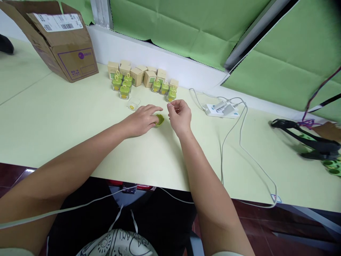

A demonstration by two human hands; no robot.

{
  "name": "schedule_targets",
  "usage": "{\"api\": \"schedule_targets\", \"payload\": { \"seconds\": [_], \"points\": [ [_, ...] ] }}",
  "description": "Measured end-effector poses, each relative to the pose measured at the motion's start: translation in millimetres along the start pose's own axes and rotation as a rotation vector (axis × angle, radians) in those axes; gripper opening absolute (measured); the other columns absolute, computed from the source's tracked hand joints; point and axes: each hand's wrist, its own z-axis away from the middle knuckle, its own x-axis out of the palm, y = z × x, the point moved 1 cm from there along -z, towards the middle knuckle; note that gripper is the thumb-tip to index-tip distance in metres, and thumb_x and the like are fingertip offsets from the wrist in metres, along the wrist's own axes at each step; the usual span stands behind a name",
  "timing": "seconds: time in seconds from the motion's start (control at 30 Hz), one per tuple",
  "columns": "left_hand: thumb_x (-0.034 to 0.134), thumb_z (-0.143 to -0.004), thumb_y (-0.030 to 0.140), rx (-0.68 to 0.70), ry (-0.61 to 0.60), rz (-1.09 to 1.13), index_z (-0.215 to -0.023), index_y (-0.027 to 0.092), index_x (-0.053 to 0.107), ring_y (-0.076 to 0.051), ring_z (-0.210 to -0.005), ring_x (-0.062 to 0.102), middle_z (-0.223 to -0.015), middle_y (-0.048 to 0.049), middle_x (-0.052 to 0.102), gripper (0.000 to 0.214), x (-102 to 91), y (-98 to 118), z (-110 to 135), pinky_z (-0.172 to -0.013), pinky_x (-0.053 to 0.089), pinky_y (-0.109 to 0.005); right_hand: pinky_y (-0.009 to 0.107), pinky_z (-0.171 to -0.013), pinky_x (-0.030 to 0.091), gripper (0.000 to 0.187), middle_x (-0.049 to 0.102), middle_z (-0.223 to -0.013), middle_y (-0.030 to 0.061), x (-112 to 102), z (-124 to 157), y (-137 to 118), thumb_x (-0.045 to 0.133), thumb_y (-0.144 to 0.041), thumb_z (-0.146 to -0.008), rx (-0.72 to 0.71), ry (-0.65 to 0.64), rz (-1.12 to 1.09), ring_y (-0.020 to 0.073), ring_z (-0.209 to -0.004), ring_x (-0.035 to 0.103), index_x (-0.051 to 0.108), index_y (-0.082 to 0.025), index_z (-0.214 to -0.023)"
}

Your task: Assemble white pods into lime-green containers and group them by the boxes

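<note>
My left hand is at the middle of the table, its thumb and a finger on a small green lid, while its index finger reaches out to the right. Facing it, my right hand is closed in a pinch; whatever lies between its fingertips is too small to make out. Just behind my left hand stands a clear little container with a yellow sticker and no lid. Green-lidded jars with loops on top stand further back, in a left group and a right group.
Several small cardboard boxes line the wall behind the jars. A large open carton stands at the back left. To the right lie a white power strip with cables trailing over the table's front edge, and a black stand-like object.
</note>
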Motion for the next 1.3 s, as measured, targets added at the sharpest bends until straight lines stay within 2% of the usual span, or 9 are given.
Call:
{"api": "schedule_targets", "payload": {
  "seconds": [0.1,0.27,0.4,0.57,0.7,0.83,1.0,1.2,1.3],
  "points": [
    [0.055,-0.102,0.019,-0.025,0.050,0.079,-0.102,0.021,0.067,-0.034,-0.152,0.052,-0.161,-0.0156,0.057,0.013,-4.3,1,-1,-0.121,0.048,-0.057,0.028,-0.063,0.054,0.035,0.063,-0.075,-0.0054,1,1,-5,0.080,-0.057,-0.090,0.001,-0.036,-0.106,0.0122,-0.065,0.060,0.065,-0.025,-0.093],
    [0.054,-0.105,0.026,-0.114,0.181,0.167,-0.102,0.022,0.059,-0.025,-0.118,0.068,-0.132,-0.0137,0.066,0.007,-12.8,2,-2,-0.103,0.057,-0.043,0.026,-0.056,0.053,0.040,0.069,-0.077,-0.0036,2,4,-16,0.083,-0.061,-0.087,0.036,-0.125,-0.229,0.0119,-0.062,0.064,0.065,-0.026,-0.097],
    [0.061,-0.102,0.025,-0.130,0.276,0.180,-0.102,0.022,0.058,-0.024,-0.117,0.067,-0.126,-0.0117,0.065,0.005,-12.4,1,-3,-0.103,0.057,-0.041,0.027,-0.061,0.058,0.042,0.072,-0.079,-0.0027,4,7,-20,0.086,-0.060,-0.084,0.075,-0.177,-0.284,0.0136,-0.069,0.070,0.066,-0.025,-0.097],
    [0.070,-0.092,0.021,-0.139,0.382,0.203,-0.117,0.022,0.060,-0.024,-0.119,0.066,-0.130,-0.0107,0.066,0.027,-8.5,-2,-4,-0.094,0.061,-0.038,0.034,-0.079,0.068,0.050,0.075,-0.084,-0.0028,9,13,-20,0.088,-0.065,-0.079,0.193,-0.272,-0.387,0.0158,-0.086,0.077,0.065,-0.025,-0.097],
    [0.075,-0.086,0.021,-0.190,0.415,0.220,-0.126,0.022,0.061,-0.024,-0.119,0.068,-0.130,-0.0095,0.069,0.042,-7.2,-2,-5,-0.093,0.063,-0.037,0.038,-0.082,0.070,0.057,0.076,-0.086,-0.0023,12,16,-22,0.090,-0.072,-0.074,0.172,-0.324,-0.403,0.0175,-0.090,0.079,0.066,-0.026,-0.097],
    [0.077,-0.086,0.023,-0.234,0.434,0.255,-0.128,0.022,0.064,-0.021,-0.114,0.072,-0.127,-0.0075,0.075,0.044,-6.3,-2,-5,-0.100,0.062,-0.037,0.038,-0.081,0.069,0.059,0.079,-0.088,-0.0003,14,17,-20,0.091,-0.074,-0.071,0.119,-0.324,-0.387,0.0183,-0.089,0.078,0.070,-0.025,-0.098],
    [0.078,-0.088,0.025,-0.212,0.439,0.231,-0.126,0.022,0.068,-0.021,-0.110,0.073,-0.125,-0.0082,0.077,0.040,-6.5,-3,-4,-0.099,0.062,-0.037,0.040,-0.086,0.068,0.057,0.080,-0.088,0.0013,14,13,-17,0.093,-0.071,-0.069,0.026,-0.295,-0.318,0.0186,-0.084,0.077,0.075,-0.024,-0.096],
    [0.076,-0.090,0.022,-0.137,0.414,0.161,-0.130,0.022,0.068,-0.026,-0.120,0.072,-0.130,-0.0100,0.076,0.041,-5.9,-4,-3,-0.106,0.060,-0.043,0.037,-0.078,0.064,0.037,0.080,-0.087,0.0014,14,17,-18,0.086,-0.059,-0.082,-0.061,-0.190,-0.187,0.0179,-0.079,0.075,0.078,-0.024,-0.093],
    [0.075,-0.090,0.021,-0.130,0.413,0.137,-0.131,0.022,0.068,-0.026,-0.122,0.071,-0.132,-0.0100,0.076,0.042,-5.3,-4,-2,-0.109,0.058,-0.044,0.037,-0.080,0.063,0.027,0.080,-0.088,0.0005,13,20,-22,0.083,-0.051,-0.086,-0.111,-0.146,-0.160,0.0176,-0.078,0.074,0.077,-0.026,-0.093]
  ]
}}
